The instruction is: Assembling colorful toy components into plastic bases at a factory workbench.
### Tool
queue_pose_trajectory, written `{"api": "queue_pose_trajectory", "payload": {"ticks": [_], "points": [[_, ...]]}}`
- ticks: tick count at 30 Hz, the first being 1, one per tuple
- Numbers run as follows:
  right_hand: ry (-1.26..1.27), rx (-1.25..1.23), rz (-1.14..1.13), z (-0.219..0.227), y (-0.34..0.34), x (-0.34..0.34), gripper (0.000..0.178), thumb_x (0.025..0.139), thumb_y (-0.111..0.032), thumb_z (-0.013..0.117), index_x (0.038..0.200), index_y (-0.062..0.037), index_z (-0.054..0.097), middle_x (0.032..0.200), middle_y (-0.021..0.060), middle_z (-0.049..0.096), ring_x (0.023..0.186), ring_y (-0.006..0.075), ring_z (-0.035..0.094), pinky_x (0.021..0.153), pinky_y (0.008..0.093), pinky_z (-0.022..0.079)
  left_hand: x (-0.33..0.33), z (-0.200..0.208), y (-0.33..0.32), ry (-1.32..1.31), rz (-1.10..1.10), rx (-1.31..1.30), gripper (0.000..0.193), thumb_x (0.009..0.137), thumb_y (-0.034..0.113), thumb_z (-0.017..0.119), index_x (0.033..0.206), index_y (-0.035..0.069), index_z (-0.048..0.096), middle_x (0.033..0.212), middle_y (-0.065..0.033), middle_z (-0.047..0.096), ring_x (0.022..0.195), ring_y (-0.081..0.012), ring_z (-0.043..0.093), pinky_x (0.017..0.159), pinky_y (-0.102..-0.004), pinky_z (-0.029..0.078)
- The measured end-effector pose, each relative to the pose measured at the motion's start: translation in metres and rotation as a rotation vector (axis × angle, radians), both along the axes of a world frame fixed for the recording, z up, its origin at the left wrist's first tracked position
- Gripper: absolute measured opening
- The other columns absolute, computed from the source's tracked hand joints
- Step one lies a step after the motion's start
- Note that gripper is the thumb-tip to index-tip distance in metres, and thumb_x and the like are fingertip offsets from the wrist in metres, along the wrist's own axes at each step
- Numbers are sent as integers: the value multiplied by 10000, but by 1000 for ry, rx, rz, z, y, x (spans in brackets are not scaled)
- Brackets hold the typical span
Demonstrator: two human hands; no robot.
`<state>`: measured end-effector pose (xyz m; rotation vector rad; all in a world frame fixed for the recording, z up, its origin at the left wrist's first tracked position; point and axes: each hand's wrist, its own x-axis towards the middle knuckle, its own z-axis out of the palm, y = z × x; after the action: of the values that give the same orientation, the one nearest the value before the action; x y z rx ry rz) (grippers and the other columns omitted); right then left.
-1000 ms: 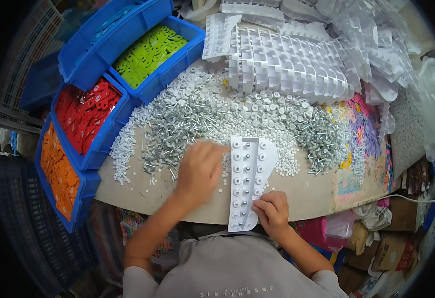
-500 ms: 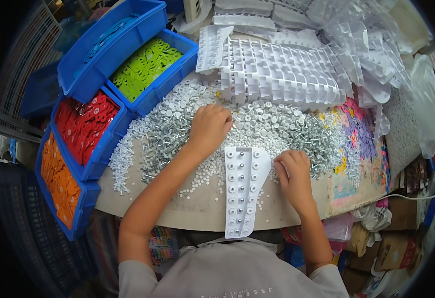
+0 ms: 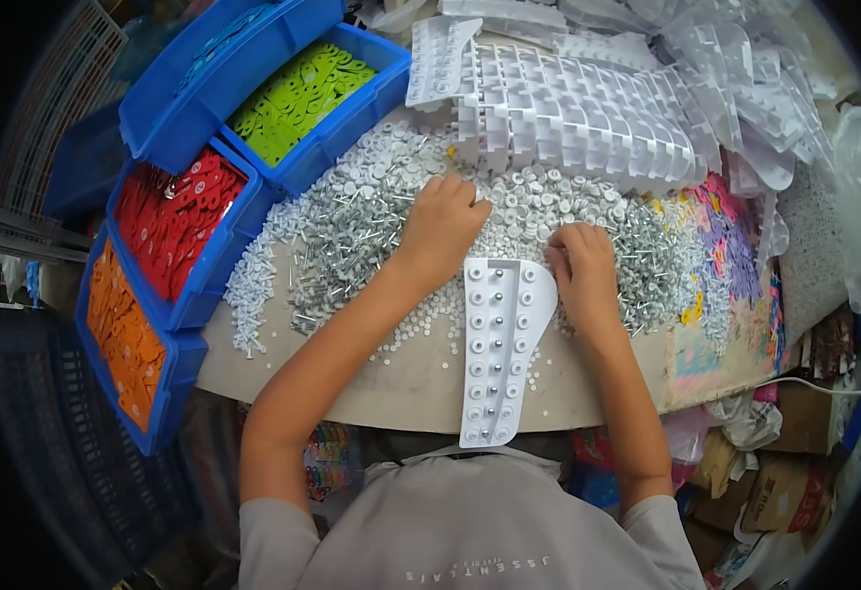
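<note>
A white plastic tray [image 3: 497, 344] with rows of round sockets lies flat in front of me, overhanging the table's near edge. Behind it spreads a big heap of small metal nails with white round caps [image 3: 352, 226]. My left hand [image 3: 442, 224] rests palm down on the heap just left of the tray's top, fingers curled into the nails. My right hand [image 3: 582, 267] lies on the heap beside the tray's upper right corner, fingers bent. Whether either hand has nails in it is hidden.
Blue bins at the left hold green pieces [image 3: 297, 98], red pieces [image 3: 179, 216] and orange pieces [image 3: 125, 334]. Stacks of white socket trays [image 3: 578, 108] stand behind the heap, clear bags [image 3: 745, 59] beyond. A colourful mat [image 3: 725, 265] covers the table's right side.
Both hands left the tray and went forward into the nail heap. The tray now lies flat on the table with no hand on it.
</note>
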<state>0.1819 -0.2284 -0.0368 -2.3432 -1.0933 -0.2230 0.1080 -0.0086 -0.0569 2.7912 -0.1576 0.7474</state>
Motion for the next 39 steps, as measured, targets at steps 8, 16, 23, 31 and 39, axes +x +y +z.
{"api": "queue_pose_trajectory", "payload": {"ticks": [8, 16, 23, 31, 39], "points": [[245, 62, 40, 62, -39, -73, 122, 823, 54, 664, 923, -1, 622, 930, 133, 644, 905, 322, 589, 814, 381, 462, -5, 1, 0, -31, -30, 103, 152, 674, -14, 633, 805, 60, 610, 803, -87, 580, 866, -269, 566, 790, -358, 444], [640, -46, 217, 53, -65, -132, 92, 856, -7, 658, 935, -49, 636, 941, 100, 607, 950, 303, 538, 885, 385, 414, -52, 44, -10, 38, 66, -462, 138, 802, 15, 704, 934, 47, 684, 864, -82, 666, 853, -264, 602, 782, -380, 474], [643, -61, 252, 50, -65, -139, 95, 861, -25, 669, 940, -67, 639, 910, 91, 581, 913, 298, 517, 860, 381, 401, -152, 62, -55, 335, -212, -818, 94, 836, 52, 712, 925, 35, 687, 879, -90, 644, 852, -291, 586, 765, -386, 475], [538, -51, 239, 44, -62, -147, 117, 840, -21, 690, 938, -65, 643, 916, 86, 584, 920, 293, 525, 849, 388, 401, -185, 35, -92, 389, -153, -867, 64, 848, 65, 704, 903, 55, 672, 886, -73, 609, 848, -289, 573, 766, -390, 470], [193, 16, 240, 23, -68, -157, 175, 780, -49, 740, 935, -48, 660, 892, 59, 607, 853, 273, 560, 748, 390, 432, -189, 25, -99, 184, -79, -649, 98, 821, 100, 750, 879, 66, 680, 845, -46, 612, 743, -261, 564, 669, -370, 463]]}}
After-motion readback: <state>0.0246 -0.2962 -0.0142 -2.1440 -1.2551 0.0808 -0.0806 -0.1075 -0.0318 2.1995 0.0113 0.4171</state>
